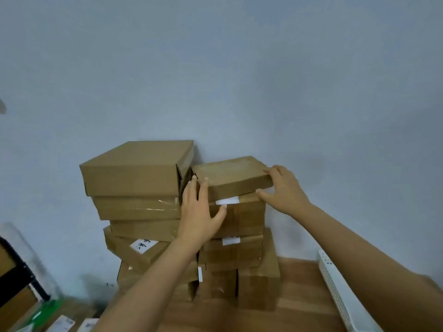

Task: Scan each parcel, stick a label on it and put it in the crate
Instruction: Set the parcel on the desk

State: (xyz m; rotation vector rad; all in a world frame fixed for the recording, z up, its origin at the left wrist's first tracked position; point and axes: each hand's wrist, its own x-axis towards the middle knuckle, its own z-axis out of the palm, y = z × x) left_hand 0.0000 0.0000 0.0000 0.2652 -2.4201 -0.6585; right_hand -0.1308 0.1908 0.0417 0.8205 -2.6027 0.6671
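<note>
Here, two stacks of brown cardboard boxes (141,208) stand on a wooden table (299,298) against a blue-grey wall (239,68), with a white perforated crate (335,281) at right. The flat brown cardboard parcel (231,176) tops the right stack, just beside the taller left stack. The left hand (199,212) presses straight, spread fingers on its left end. The right hand (286,192) pinches its right corner between fingers and thumb.

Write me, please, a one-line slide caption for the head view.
Left hand touches and right hand grips the thin top parcel of a cardboard stack on a wooden table.
</note>
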